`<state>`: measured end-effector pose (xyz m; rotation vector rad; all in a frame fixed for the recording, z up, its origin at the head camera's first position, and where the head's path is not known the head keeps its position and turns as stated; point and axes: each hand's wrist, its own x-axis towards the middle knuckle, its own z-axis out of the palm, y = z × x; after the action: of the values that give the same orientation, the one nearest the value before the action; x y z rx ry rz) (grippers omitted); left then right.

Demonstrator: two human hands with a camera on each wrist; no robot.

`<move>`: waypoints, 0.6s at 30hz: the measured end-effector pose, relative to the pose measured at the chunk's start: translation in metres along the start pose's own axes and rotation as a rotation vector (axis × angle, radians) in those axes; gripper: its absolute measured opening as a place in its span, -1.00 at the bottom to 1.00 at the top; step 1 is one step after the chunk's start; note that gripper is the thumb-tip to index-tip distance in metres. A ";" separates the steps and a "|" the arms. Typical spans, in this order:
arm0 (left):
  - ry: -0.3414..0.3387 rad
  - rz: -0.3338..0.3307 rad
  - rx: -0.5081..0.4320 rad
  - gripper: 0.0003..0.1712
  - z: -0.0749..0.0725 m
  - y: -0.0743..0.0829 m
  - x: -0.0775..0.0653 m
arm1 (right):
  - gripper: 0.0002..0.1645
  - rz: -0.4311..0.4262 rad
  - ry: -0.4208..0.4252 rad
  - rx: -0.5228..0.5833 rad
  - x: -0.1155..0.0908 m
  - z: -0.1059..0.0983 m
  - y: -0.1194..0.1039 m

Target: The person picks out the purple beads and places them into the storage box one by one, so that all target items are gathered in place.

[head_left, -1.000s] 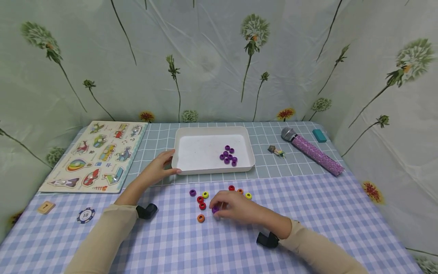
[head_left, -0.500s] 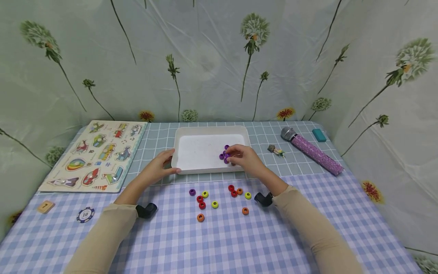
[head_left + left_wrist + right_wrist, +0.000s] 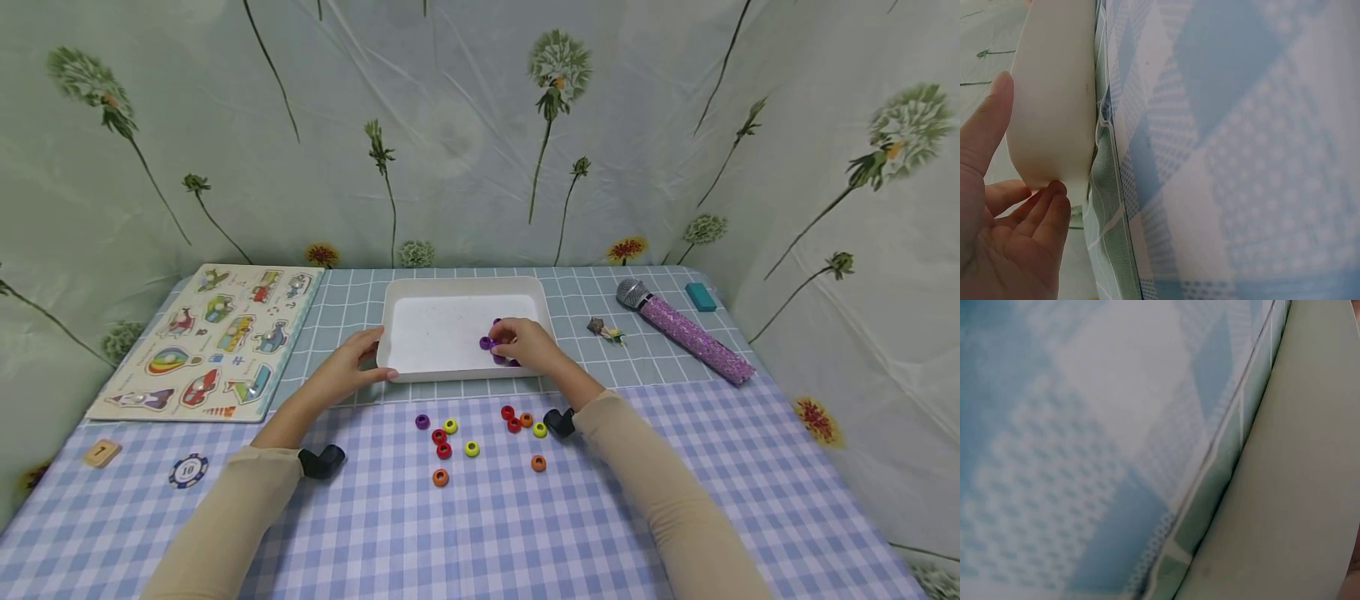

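A white tray (image 3: pixel 431 329) stands at the back middle, with several purple beads (image 3: pixel 485 342) inside at its right. My left hand (image 3: pixel 343 365) holds the tray's front left corner, fingers on the side and thumb at the front. In the left wrist view, the left hand's fingertips (image 3: pixel 1054 190) touch the tray corner. Over the tray, my right hand (image 3: pixel 528 346) pinches a purple bead among the others and covers part of the cluster. Red beads (image 3: pixel 444 451), yellow beads (image 3: pixel 472 449), orange beads (image 3: pixel 440 477) and a single purple bead (image 3: pixel 422 422) lie on the checked cloth.
A wooden picture puzzle (image 3: pixel 217 342) lies at the left, with a numbered wooden tile (image 3: pixel 101 453) and a poker chip (image 3: pixel 188 471) in front. To the right are a small figurine (image 3: pixel 605 331), a glittery microphone (image 3: pixel 686 333) and a teal block (image 3: pixel 701 297).
My right hand picked up a purple bead from the cloth and carried it into the tray beside the others. It has since shifted only slightly. My left hand stays at the tray corner.
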<state>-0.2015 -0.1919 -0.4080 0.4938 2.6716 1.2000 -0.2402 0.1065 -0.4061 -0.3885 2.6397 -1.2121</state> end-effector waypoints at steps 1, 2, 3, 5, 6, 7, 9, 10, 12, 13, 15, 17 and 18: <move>0.000 0.000 -0.001 0.03 0.000 0.000 0.000 | -0.80 0.003 -0.003 -0.004 0.000 0.000 0.000; 0.001 0.000 -0.001 0.02 0.000 0.000 0.000 | -0.79 0.000 -0.003 -0.007 0.000 0.000 0.000; 0.002 0.000 0.001 0.02 0.000 0.000 0.000 | -0.77 -0.006 -0.001 -0.012 0.000 0.000 0.000; 0.002 -0.001 0.006 0.02 0.001 0.000 0.000 | -0.74 -0.027 0.009 -0.015 -0.002 -0.001 -0.002; 0.003 -0.002 0.008 0.02 0.001 0.000 0.001 | -0.72 -0.048 0.014 -0.018 -0.004 -0.002 -0.004; 0.003 -0.004 0.012 0.02 0.001 0.000 0.001 | -0.70 -0.071 0.016 -0.015 -0.006 -0.003 -0.007; 0.003 -0.006 0.016 0.01 0.001 0.000 0.001 | -0.65 -0.132 0.015 -0.010 -0.013 -0.004 -0.014; 0.003 -0.009 0.018 0.01 0.001 0.000 0.001 | -0.63 -0.168 0.011 -0.002 -0.016 -0.004 -0.019; 0.003 -0.016 0.010 0.01 0.001 0.001 0.001 | -0.59 -0.236 -0.003 0.020 -0.024 -0.003 -0.029; 0.003 -0.019 0.008 0.01 0.001 0.001 0.001 | -0.58 -0.270 -0.010 0.034 -0.028 -0.003 -0.034; 0.002 -0.022 0.006 0.02 0.001 0.002 0.000 | -0.57 -0.337 -0.022 0.064 -0.035 0.001 -0.044; 0.005 -0.022 0.005 0.02 0.001 0.002 0.000 | -0.58 -0.399 -0.038 0.094 -0.042 0.007 -0.053; 0.006 -0.019 0.008 0.03 0.001 0.001 0.000 | -0.59 -0.428 -0.051 0.110 -0.045 0.010 -0.057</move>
<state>-0.2009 -0.1903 -0.4076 0.4658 2.6808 1.1872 -0.1861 0.0781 -0.3655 -0.9885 2.5057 -1.4324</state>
